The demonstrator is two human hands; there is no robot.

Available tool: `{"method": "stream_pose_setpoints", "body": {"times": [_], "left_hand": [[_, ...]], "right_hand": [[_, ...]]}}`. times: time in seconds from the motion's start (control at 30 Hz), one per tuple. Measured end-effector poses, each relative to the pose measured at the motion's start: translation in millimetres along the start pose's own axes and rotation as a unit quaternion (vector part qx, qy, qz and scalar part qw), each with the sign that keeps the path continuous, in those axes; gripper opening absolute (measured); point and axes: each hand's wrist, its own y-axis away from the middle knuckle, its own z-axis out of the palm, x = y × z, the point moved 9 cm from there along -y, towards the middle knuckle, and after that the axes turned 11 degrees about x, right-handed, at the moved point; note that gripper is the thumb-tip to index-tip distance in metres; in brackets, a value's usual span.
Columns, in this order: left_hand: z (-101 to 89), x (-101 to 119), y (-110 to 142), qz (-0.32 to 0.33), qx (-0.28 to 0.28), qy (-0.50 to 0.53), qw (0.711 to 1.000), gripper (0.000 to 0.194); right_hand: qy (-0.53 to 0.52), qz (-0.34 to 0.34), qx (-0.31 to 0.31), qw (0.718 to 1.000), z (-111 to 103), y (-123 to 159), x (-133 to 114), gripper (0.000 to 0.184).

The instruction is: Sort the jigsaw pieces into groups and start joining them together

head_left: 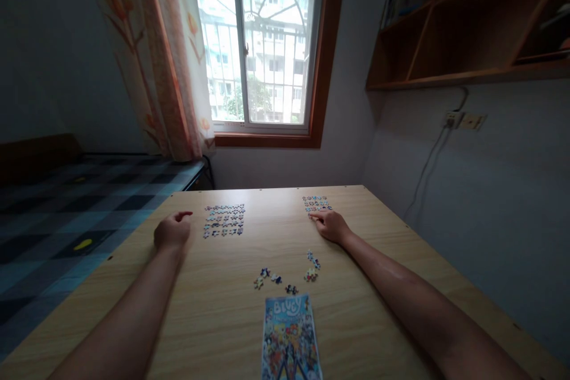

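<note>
My right hand (332, 226) reaches to the near edge of a block of jigsaw pieces (316, 198) at the far right of the table. Its fingertips are pressed onto a puzzle piece (310, 215) in the front row, partly covered by the fingers. On the left, my left hand (173, 230) rests on the tabletop with its fingers curled in and nothing visible in them. Just right of it, several jigsaw pieces (224, 219) lie in neat rows, apart from the hand. Loose pieces (276, 278) and a small cluster (311, 275) lie nearer to me.
A colourful picture sheet marked "Bluey" (290, 338) lies at the front of the wooden table (214, 309). Beyond the left edge is a bed with a checked cover (111, 190). A wall with a window (267, 41) stands behind, and a wooden shelf (463, 29) hangs upper right.
</note>
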Motion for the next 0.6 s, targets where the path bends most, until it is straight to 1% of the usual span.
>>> {"method": "stream_pose_setpoints", "body": {"times": [0.13, 0.2, 0.27, 0.37, 0.47, 0.6], "left_hand": [[0.0, -1, 0, -0.005, -0.001, -0.003, 1.0, 0.035], [-0.8, 0, 1, -0.007, -0.001, -0.006, 1.0, 0.035], [-1.8, 1, 3, -0.007, -0.002, -0.008, 1.0, 0.035], [-3.4, 4, 6, -0.006, -0.001, -0.016, 1.0, 0.034], [-2.9, 7, 8, 0.001, -0.009, -0.03, 1.0, 0.035], [-1.8, 8, 8, 0.007, -0.016, -0.049, 0.999, 0.036]], "right_hand": [[-0.016, -0.005, 0.014, 1.0, -5, 1, -3, 0.041], [-0.025, -0.011, 0.015, 1.0, -7, 5, -8, 0.041], [-0.035, -0.021, 0.009, 0.999, -10, 13, -17, 0.039], [-0.075, -0.049, -0.012, 0.996, -16, 32, -38, 0.036], [-0.134, -0.063, -0.026, 0.989, -23, 48, -56, 0.029], [-0.173, -0.055, -0.042, 0.983, -28, 54, -63, 0.011]]}}
